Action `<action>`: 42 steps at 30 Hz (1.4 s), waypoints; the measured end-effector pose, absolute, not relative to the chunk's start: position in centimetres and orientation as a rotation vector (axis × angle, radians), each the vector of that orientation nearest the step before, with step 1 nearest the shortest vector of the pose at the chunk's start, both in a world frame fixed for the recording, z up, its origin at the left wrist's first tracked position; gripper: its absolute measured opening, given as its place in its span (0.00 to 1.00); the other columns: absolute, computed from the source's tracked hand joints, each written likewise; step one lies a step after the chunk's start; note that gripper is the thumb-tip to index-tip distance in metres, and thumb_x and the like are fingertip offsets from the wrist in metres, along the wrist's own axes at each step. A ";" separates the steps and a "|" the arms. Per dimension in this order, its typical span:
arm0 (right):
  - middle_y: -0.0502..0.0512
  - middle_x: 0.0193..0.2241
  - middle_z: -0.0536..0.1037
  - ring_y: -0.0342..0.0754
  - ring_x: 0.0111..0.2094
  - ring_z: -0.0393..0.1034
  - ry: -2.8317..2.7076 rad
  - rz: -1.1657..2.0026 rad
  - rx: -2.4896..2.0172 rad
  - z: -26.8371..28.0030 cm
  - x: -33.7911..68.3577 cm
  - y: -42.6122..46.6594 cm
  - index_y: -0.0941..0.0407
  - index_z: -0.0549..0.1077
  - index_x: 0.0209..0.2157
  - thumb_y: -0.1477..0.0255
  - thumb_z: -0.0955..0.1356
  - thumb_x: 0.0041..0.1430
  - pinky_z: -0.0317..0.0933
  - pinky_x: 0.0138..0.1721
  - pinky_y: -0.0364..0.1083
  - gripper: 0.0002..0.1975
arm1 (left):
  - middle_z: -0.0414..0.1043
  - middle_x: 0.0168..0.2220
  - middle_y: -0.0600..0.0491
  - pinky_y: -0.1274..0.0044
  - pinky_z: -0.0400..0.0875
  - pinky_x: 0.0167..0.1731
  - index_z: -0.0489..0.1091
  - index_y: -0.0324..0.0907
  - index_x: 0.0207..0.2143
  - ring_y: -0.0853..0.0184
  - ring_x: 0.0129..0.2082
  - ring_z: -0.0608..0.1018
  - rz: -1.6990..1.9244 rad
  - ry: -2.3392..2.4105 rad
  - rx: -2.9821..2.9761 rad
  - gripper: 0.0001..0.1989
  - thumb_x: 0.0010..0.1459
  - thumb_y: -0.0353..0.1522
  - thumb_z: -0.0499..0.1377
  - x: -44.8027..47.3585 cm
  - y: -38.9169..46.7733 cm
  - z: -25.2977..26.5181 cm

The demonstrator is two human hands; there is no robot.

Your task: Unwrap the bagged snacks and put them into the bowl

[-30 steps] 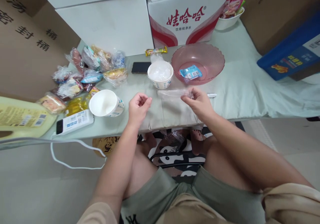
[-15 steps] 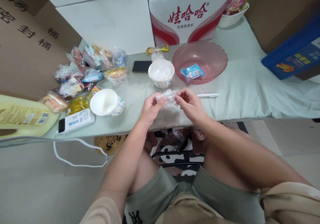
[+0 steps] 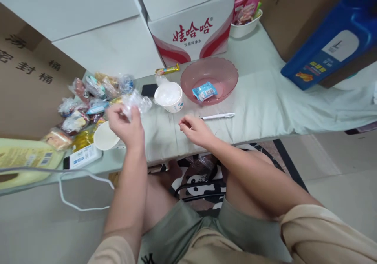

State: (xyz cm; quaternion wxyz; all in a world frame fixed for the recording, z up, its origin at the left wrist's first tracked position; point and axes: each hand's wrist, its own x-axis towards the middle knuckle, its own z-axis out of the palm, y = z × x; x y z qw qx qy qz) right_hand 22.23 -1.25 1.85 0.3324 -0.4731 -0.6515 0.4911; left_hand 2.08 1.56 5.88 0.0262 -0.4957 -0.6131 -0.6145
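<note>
Plastic wrap (image 3: 138, 100) left of the pink bowl (image 3: 228, 75) looked super light, floppy and slick, best pinched where left fingers (image 3: 136, 117) gripped its bunched end, right fingers (image 3: 188, 123) loosely curled, seemingly empty.

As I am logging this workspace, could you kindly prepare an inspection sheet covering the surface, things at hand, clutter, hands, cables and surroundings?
Surface: table under a wrinkled pale green cloth.
Things at hand: crumpled clear wrap, held; left paper cup, partly hidden; middle paper cup with clear plastic inside; pink bowl containing a blue packet.
Clutter: wrapped snacks heaped at left; pen lying in front of the bowl.
Hands: left hand, fingers on the wrap; right hand near the pen, any hold unclear.
Cables: white cable looping below the table's edge.
Surroundings: printed carton behind; blue container at right.
</note>
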 end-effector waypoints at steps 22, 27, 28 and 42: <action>0.53 0.35 0.80 0.49 0.36 0.70 -2.114 1.248 -1.083 1.8 22.2 -2.6 0.55 0.75 0.38 0.74 0.63 0.62 0.53 0.35 0.45 0.09 | 0.76 0.45 0.46 0.69 0.67 0.49 0.74 0.42 0.43 0.54 0.47 0.76 0.002 -1.891 -2.685 0.16 0.55 0.40 0.63 4.8 9.6 10.0; 0.53 0.35 0.80 0.49 0.36 0.70 -2.162 1.233 -1.066 2.0 22.0 -2.7 0.55 0.75 0.37 0.74 0.63 0.61 0.53 0.35 0.45 0.09 | 0.78 0.52 0.45 0.70 0.69 0.47 0.70 0.45 0.55 0.51 0.50 0.78 0.204 -1.951 -2.712 0.32 0.50 0.47 0.64 5.6 9.1 8.8; 0.54 0.35 0.80 0.49 0.35 0.69 -2.171 1.232 -1.072 2.1 22.1 -2.7 0.55 0.75 0.37 0.74 0.63 0.61 0.53 0.35 0.45 0.09 | 0.79 0.51 0.45 0.71 0.69 0.46 0.71 0.45 0.55 0.51 0.49 0.79 0.266 -1.935 -2.701 0.31 0.50 0.47 0.64 5.8 9.1 8.5; 0.55 0.34 0.80 0.50 0.34 0.69 -2.246 1.176 -1.092 2.3 22.4 -2.4 0.55 0.76 0.38 0.74 0.62 0.61 0.51 0.34 0.46 0.10 | 0.80 0.34 0.42 0.68 0.70 0.45 0.78 0.40 0.48 0.50 0.40 0.81 0.533 -2.092 -2.682 0.26 0.49 0.44 0.63 9.5 11.2 6.8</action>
